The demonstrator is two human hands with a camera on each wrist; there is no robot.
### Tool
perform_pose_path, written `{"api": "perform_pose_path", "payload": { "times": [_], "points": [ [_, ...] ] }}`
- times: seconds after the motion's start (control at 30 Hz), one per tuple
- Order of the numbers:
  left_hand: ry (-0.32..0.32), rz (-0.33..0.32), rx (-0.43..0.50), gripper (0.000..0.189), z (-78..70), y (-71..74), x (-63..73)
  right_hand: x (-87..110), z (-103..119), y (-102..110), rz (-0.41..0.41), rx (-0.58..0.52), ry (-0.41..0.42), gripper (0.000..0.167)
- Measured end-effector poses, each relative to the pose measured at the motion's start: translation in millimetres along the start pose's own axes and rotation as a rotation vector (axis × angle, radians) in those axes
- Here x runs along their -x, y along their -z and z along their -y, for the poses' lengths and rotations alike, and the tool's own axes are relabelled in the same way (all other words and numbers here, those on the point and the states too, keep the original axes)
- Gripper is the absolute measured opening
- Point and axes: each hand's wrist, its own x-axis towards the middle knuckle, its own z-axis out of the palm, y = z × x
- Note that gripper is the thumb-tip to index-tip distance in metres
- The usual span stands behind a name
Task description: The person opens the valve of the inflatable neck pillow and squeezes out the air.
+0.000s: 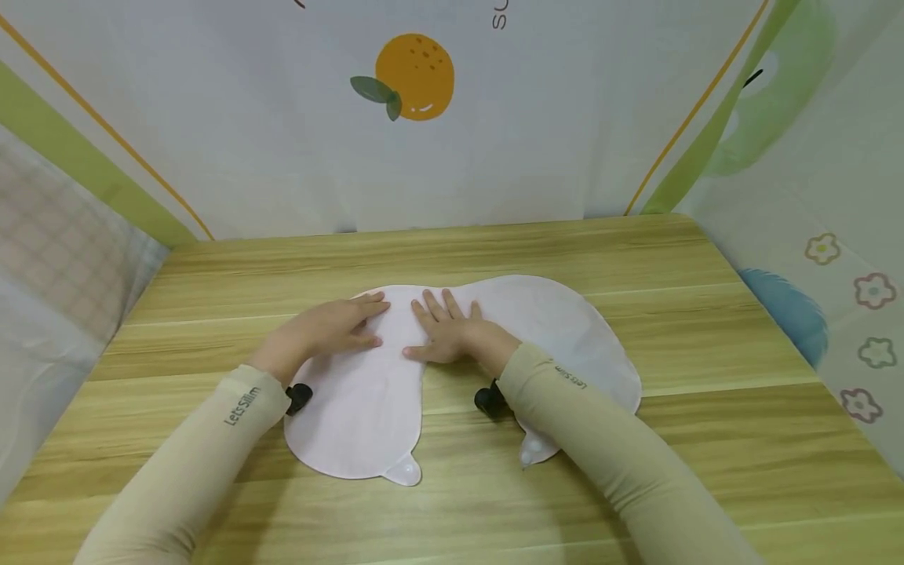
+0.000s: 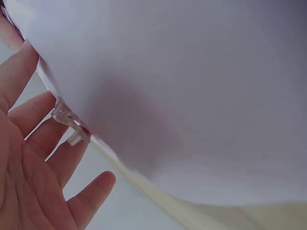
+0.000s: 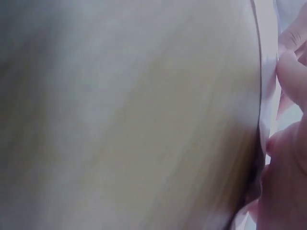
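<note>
A flat, pale pink, U-shaped inflatable [image 1: 360, 408], like a neck pillow, lies on the wooden table with its curve toward the back. My left hand [image 1: 332, 328] rests on the upper left part, fingers extended and pointing right. Just right of it, my right hand [image 1: 448, 333] lies palm down with fingers spread, near the middle of the curve. A clear plastic valve [image 2: 64, 119] sticks out beside the left fingers in the left wrist view. Small clear tabs end both arms, the left tab [image 1: 404, 471] and the right tab [image 1: 534, 451], partly behind my right sleeve.
The wooden table [image 1: 706, 471] runs out to both sides. Behind it hangs a white curtain [image 1: 282, 141] printed with an orange. Both wrists carry a black camera, the left camera [image 1: 300, 397] and the right camera [image 1: 489, 399], close over the table.
</note>
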Motion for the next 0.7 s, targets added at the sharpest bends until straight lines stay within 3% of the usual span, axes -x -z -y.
{"api": "perform_pose_path", "payload": {
  "times": [0.7],
  "points": [
    [0.012, -0.002, -0.01, 0.067, 0.3, -0.3, 3.6, -8.5, -33, -5, 0.0, -0.003, -0.114, 0.096]
  ]
}}
